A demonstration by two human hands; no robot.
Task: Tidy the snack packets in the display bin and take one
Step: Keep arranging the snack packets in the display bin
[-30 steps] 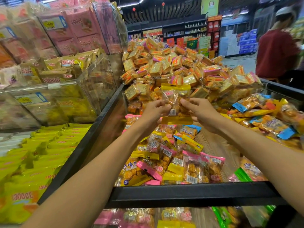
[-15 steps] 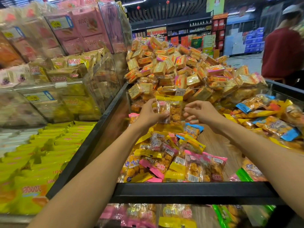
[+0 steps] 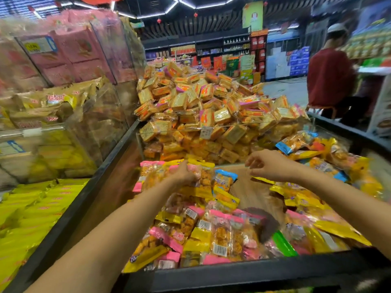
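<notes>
The black display bin (image 3: 243, 273) holds several loose snack packets (image 3: 215, 233) with yellow, pink and blue ends, lying around a bare patch of wooden bottom. My left hand (image 3: 184, 173) grips a clear packet with yellow ends (image 3: 204, 178) low over the pile at the bin's far left. My right hand (image 3: 266, 164) hovers apart from it to the right, over the bare wood, with its fingers loosely curled and nothing in them.
Behind a clear divider (image 3: 222, 127) rises a heap of orange square packets (image 3: 203, 108). Clear bins of pink and yellow packs (image 3: 63, 60) stand at the left, yellow packs (image 3: 31, 212) below them. A person in a red top (image 3: 330, 79) stands at the far right.
My right hand let go of the yellow-ended packet and drew away to the right. My left hand carried the packet down onto the pile at the bin's far left.
</notes>
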